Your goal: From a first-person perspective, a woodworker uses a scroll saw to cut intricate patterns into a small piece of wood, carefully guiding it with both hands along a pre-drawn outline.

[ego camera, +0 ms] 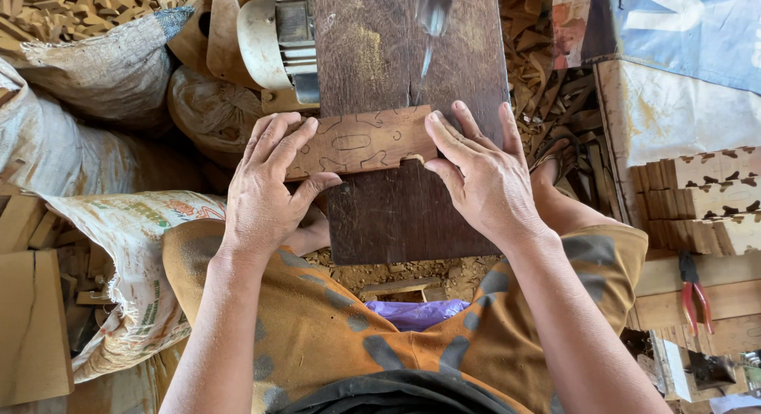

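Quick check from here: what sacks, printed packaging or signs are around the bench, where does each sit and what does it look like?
Printed sack: lower left, beside the left hand; whitish woven, green and red print, crumpled.
Plain sack: upper left; grey-white, filled with small wood offcuts.
Banner sheet: upper right; blue with a white shape, over a stained whitish part.
No screens visible.

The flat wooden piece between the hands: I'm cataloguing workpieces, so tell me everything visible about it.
The wooden piece is a thin, light-brown rectangular slab lying flat and crosswise on the dark saw table. Curved puzzle-like outlines are drawn on its face, and a small notch is cut into its near edge. The left hand presses on its left end; the right hand steadies its right end. Above it, a blurred blade shows.
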